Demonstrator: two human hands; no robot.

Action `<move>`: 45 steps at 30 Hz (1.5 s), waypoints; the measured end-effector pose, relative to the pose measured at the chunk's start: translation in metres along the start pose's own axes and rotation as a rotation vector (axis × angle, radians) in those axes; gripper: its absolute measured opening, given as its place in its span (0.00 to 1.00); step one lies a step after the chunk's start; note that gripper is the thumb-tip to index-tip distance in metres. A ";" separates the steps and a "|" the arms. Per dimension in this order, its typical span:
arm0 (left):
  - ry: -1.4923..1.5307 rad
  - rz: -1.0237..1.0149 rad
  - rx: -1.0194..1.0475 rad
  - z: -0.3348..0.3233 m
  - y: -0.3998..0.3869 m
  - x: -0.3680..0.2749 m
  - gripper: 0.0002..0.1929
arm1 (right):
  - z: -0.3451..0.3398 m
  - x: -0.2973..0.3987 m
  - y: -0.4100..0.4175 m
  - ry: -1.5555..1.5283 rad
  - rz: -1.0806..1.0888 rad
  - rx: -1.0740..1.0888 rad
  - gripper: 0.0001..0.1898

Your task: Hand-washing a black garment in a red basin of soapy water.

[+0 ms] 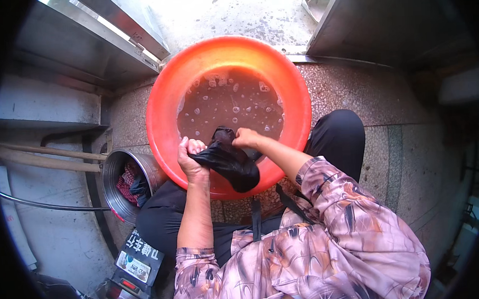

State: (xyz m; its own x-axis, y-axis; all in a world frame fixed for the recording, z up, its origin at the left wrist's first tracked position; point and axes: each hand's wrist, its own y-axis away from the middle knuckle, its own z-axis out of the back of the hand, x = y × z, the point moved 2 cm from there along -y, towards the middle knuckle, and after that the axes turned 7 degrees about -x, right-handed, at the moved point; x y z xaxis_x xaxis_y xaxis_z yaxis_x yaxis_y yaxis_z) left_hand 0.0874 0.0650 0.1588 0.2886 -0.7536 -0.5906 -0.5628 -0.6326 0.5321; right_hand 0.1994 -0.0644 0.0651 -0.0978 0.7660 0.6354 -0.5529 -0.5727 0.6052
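A large orange-red plastic basin [293,95] with murky brown, bubbly water [225,110] stands on the floor before me. Wet black cloth [228,162] is stretched between my hands over the basin's near side. My left hand [192,157] is closed on its left end, by the basin's near left wall. My right hand [246,138] grips the cloth's upper part above the water. One rounded end of the cloth hangs over the near rim. Whether more cloth lies under the water cannot be told.
Left of the basin a tilted metal bucket [119,187] holds red and dark cloths. Wooden poles [55,157] and a black hose [53,207] lie at the left. Metal doors [382,23] flank a threshold beyond the basin. A vehicle's rear light [123,293] is at the lower left.
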 end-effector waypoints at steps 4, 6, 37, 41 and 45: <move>0.018 0.007 0.190 -0.011 -0.001 -0.005 0.19 | -0.028 -0.003 0.010 -0.879 -0.330 0.227 0.17; 0.060 -0.066 0.137 -0.003 -0.011 -0.015 0.19 | -0.023 0.012 0.013 -1.162 -0.280 0.349 0.17; -0.117 -0.062 -0.043 0.006 -0.015 0.001 0.15 | 0.106 0.067 0.044 -0.918 0.592 0.019 0.10; 0.000 0.295 0.092 0.024 -0.029 0.043 0.15 | 0.051 0.085 0.037 -0.925 0.490 -0.274 0.03; 0.305 0.319 0.631 0.054 -0.023 0.050 0.19 | 0.007 0.124 0.090 -0.326 0.707 -0.535 0.07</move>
State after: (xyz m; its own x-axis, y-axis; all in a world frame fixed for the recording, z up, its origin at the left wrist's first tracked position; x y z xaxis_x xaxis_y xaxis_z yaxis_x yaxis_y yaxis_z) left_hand 0.0727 0.0515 0.0844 0.1876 -0.9561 -0.2249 -0.9633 -0.2238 0.1480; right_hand 0.1435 -0.0227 0.2021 -0.3646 0.1267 0.9225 -0.7680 -0.6011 -0.2210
